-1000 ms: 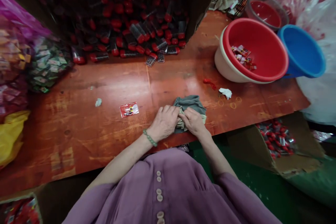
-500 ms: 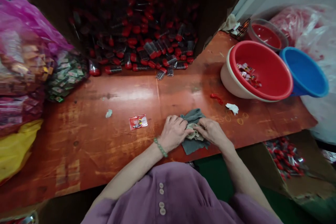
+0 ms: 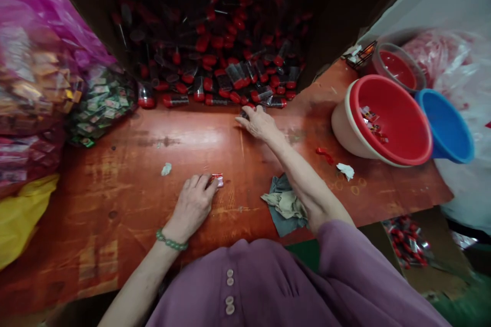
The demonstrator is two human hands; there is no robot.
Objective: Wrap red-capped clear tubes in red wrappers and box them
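My left hand (image 3: 194, 202), with a green bead bracelet (image 3: 171, 240) on its wrist, rests on the table. Its curled fingers and thumb are on a small red and white packet (image 3: 219, 180) and hide the packet's left part. Farther forward, my right hand (image 3: 260, 122) reaches to the edge of a heap of clear tubes with red caps (image 3: 233, 76). Its thumb and fingers are apart over small dark packets (image 3: 244, 112), which they mostly cover. Beneath my right forearm lies a crumpled beige cloth (image 3: 286, 204) on a grey-green cloth (image 3: 286, 226).
A large dark carton (image 3: 345, 5) holds the tubes. Red (image 3: 406, 138) and blue (image 3: 454, 122) basins stand right, near a red strip (image 3: 325, 155) and white scrap (image 3: 346, 171). Filled bags (image 3: 38, 87) line the left. An open carton (image 3: 441, 265) sits lower right.
My hands have left the cloths. My left hand moved left onto the red and white packet; my right hand moved forward to the heap's edge. The view has shifted slightly.
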